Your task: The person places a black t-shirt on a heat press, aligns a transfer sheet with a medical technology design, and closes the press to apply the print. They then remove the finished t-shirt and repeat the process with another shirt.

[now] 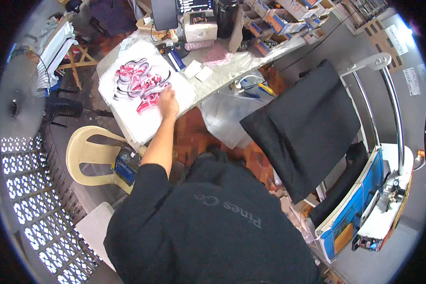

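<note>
My left hand (167, 102) reaches from a black sleeve to the near right part of a red, white and grey printed graphic (144, 81). The hand looks open, its fingers stretched forward over the print; finer detail is too small to tell. Under the graphic lies a stack of large white sheets (146, 125) on the table. A thin dark curved line crosses the print. My right hand is out of sight.
Small white cards (194, 69) and a box (200, 27) lie farther along the table (260, 64), with cardboard bins (274, 21) beyond. A cream plastic chair (83, 151) and a fan (21, 102) stand left. A machine with a black covered platen (307, 128) stands right.
</note>
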Motion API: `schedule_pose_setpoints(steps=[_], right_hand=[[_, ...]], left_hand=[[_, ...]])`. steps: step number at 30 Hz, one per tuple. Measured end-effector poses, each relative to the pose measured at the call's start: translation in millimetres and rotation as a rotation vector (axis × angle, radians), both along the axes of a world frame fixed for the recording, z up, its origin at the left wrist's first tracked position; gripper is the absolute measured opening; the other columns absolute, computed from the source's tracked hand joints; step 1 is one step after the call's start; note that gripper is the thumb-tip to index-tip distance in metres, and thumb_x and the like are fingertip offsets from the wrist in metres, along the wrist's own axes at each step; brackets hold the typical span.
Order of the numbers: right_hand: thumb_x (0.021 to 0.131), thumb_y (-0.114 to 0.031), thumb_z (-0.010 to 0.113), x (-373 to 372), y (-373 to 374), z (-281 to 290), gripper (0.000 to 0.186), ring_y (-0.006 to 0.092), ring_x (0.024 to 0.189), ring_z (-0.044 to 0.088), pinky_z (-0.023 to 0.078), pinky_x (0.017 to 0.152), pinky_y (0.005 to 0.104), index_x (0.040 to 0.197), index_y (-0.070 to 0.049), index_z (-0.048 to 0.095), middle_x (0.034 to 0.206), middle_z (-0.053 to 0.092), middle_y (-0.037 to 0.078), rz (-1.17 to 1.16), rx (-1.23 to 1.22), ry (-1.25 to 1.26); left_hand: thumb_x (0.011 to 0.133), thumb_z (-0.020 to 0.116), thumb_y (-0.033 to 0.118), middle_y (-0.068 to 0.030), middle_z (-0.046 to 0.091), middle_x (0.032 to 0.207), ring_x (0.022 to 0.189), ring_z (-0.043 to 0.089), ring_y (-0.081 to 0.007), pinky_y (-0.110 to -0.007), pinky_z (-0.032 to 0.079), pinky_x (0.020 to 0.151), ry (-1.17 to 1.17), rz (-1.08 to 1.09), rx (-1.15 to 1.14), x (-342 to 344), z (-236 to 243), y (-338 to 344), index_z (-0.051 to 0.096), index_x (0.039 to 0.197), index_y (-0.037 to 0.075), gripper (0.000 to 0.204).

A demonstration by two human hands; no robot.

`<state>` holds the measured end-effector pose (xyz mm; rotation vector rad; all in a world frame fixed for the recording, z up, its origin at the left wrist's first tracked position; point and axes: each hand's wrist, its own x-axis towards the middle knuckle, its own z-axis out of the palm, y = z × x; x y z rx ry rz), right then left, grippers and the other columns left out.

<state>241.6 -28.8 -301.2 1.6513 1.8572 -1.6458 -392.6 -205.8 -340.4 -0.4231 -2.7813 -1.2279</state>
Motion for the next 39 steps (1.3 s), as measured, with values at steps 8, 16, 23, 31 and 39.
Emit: schedule_pose_setpoints(steps=[8,16,23,31,39], right_hand=[[0.102,-0.024,0.054,-18.7,18.5,88.0,0.034,0.0313,0.097,0.069,0.053,0.083,0.0405,0.12,0.002,0.065,0.099,0.071,0.019,0.182,-0.042,0.198],[0.101,-0.021,0.063,-61.4,79.3,218.4,0.033,0.0228,0.099,0.069,0.054,0.088,0.035,0.124,0.001,0.065,0.106,0.072,0.014,0.576,0.032,0.261],[0.104,-0.032,0.062,-143.3,136.8,221.0,0.049,0.0211,0.107,0.065,0.055,0.091,0.0368,0.142,-0.003,0.052,0.12,0.066,0.012,-0.222,-0.052,0.869],[0.085,-0.005,0.07,-113.3,162.8,121.6,0.024,0.0167,0.084,0.069,0.055,0.074,0.0323,0.108,0.002,0.069,0.096,0.074,0.011,-0.735,0.459,0.401],[0.084,-0.005,0.071,-56.9,166.8,100.3,0.021,0.0222,0.085,0.072,0.054,0.077,0.035,0.104,0.001,0.07,0.096,0.075,0.015,-0.807,0.579,0.212]], left_hand=[[0.1,0.064,0.027,-0.0299,0.067,0.114,0.107,0.067,-0.0438,-0.048,0.052,0.093,0.24,0.791,0.081,-83.5,99.7,-96.5,0.055,0.124,-0.009,0.045],[0.094,0.073,0.033,-0.0248,0.072,0.106,0.099,0.069,-0.041,-0.044,0.053,0.093,0.507,0.392,0.009,-26.2,318.4,-36.2,0.07,0.105,-0.007,0.042],[0.081,0.064,0.003,-0.025,0.066,0.119,0.12,0.06,-0.0421,-0.053,0.044,0.108,0.648,-1.082,0.087,226.2,298.0,200.3,0.065,0.093,-0.001,0.013],[0.088,0.079,0.031,-0.0222,0.058,0.14,0.135,0.052,-0.0411,-0.051,0.037,0.117,0.043,-1.906,0.026,318.7,201.0,243.5,0.06,0.125,0.001,0.051],[0.101,0.058,0.038,-0.0234,0.038,0.16,0.148,0.034,-0.0438,-0.055,0.026,0.122,0.585,-1.335,-0.011,209.4,169.0,414.8,0.047,0.149,0.002,0.061]])
